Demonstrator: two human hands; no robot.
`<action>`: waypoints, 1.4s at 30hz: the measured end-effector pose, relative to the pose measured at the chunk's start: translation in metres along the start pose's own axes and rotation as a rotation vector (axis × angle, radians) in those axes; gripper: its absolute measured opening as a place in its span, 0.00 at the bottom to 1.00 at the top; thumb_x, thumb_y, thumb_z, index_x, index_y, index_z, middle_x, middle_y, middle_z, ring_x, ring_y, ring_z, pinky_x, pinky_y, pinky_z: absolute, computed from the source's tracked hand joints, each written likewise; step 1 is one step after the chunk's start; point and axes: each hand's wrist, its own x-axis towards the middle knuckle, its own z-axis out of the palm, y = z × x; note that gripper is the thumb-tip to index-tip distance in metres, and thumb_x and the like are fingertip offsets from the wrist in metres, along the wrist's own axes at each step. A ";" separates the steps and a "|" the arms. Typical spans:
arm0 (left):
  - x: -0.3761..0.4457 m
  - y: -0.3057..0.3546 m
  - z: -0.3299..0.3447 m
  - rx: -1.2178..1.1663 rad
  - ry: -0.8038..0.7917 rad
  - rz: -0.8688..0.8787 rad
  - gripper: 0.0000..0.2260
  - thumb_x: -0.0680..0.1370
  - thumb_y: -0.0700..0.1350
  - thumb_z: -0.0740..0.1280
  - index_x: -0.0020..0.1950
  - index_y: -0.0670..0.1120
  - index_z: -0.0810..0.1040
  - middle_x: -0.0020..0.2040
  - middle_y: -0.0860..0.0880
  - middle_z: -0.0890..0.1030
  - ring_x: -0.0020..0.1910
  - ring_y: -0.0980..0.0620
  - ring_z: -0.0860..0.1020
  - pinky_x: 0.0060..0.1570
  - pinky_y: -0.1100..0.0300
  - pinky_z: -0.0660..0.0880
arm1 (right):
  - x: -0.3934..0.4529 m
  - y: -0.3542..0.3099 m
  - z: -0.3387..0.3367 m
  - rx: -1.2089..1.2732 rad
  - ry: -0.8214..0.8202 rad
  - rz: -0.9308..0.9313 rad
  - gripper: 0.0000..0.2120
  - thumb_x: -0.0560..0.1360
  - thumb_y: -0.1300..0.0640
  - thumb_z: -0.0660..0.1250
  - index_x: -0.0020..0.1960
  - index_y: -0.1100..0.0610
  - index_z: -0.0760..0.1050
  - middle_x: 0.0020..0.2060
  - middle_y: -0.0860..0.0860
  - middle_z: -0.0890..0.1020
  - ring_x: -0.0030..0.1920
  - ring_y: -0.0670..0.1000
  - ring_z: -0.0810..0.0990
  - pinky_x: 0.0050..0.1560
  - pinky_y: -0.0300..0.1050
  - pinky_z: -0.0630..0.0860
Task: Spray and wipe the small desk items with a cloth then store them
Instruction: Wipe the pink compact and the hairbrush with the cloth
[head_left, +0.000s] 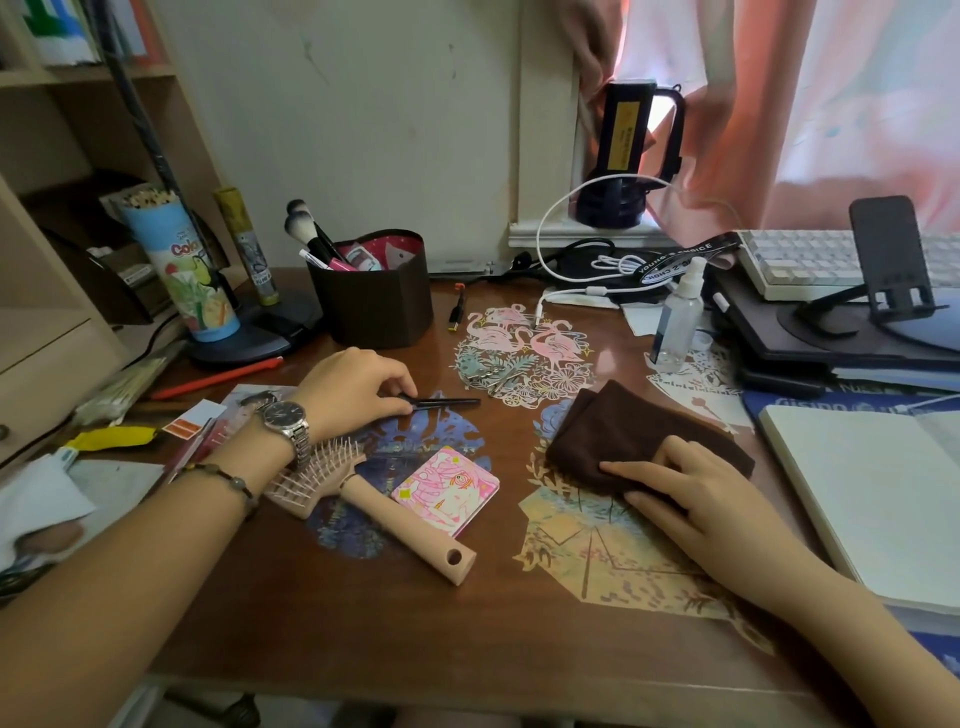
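L hand (353, 387), watch on wrist, fingers curled onto near end of a thin black pen (448, 402) lying flat on desk (363, 623); pen runs off toward 3 o'clock from fingertips. 1 hairbrush (363, 499) at 6 o'clock of that hand, partly under the wrist. 1 pink card (445, 491) touching brush handle. R hand (691, 493) lies flat, fingers nearly straight, pressing 1 brown cloth (639, 436); cloth's near edge hidden under it. 1 spray bottle (678, 317) at 12 o'clock of cloth, upright. Pen's grip end hidden by fingers.
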 end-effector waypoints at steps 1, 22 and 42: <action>-0.002 0.002 -0.001 -0.019 0.005 -0.001 0.07 0.73 0.52 0.70 0.51 0.56 0.81 0.47 0.56 0.82 0.44 0.60 0.74 0.37 0.65 0.66 | 0.000 0.000 0.000 0.000 0.006 0.007 0.18 0.79 0.42 0.55 0.65 0.45 0.75 0.39 0.43 0.69 0.40 0.46 0.71 0.38 0.45 0.73; -0.061 0.114 -0.013 -0.198 0.002 0.180 0.06 0.71 0.56 0.70 0.47 0.58 0.82 0.38 0.60 0.80 0.45 0.62 0.72 0.49 0.67 0.58 | 0.006 -0.011 -0.005 0.208 0.059 0.188 0.16 0.78 0.53 0.62 0.65 0.46 0.74 0.41 0.46 0.72 0.43 0.42 0.73 0.45 0.45 0.73; -0.050 0.128 0.015 -0.307 0.089 0.243 0.06 0.69 0.51 0.74 0.41 0.57 0.77 0.35 0.60 0.80 0.41 0.63 0.73 0.67 0.66 0.55 | 0.001 -0.012 -0.004 -0.009 -0.083 0.038 0.20 0.77 0.51 0.55 0.67 0.46 0.72 0.43 0.43 0.70 0.43 0.46 0.69 0.44 0.48 0.71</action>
